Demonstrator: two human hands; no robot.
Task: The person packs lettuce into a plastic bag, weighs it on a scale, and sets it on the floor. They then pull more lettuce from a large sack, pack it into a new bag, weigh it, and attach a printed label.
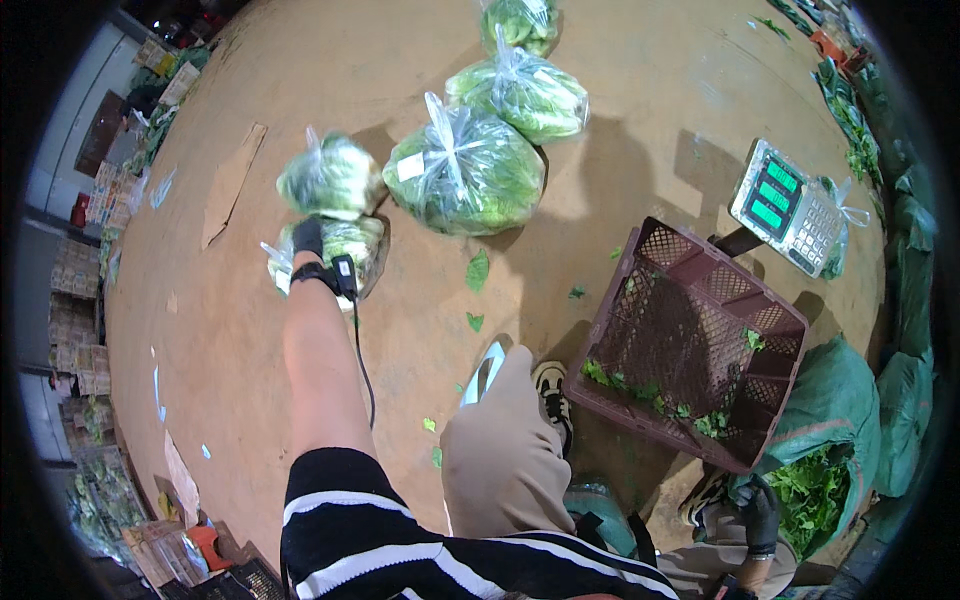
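Observation:
My left hand (pixel 308 238), in a dark glove, reaches between two clear plastic bags of leafy greens. It touches or overlaps the lower bag (pixel 352 251) and meets the bottom of the upper bag (pixel 334 176), which looks blurred. Its fingertips are hidden. A larger tied bag of greens (pixel 469 176) stands to the right, with another bag (pixel 525 97) behind it. My right hand (pixel 757 514), in a dark grey glove, is low at the right, fingers bent, beside the corner of a maroon plastic crate (pixel 581 375) and an open green sack of leaves (pixel 832 405). What it touches is unclear.
A digital scale display (pixel 787 206) with lit green readouts stands behind the crate. Another bag of greens (pixel 521 22) lies at the top. Loose leaves (pixel 477 270) and a cardboard strip (pixel 232 184) are on the floor. Stacked boxes (pixel 75 300) line the far left.

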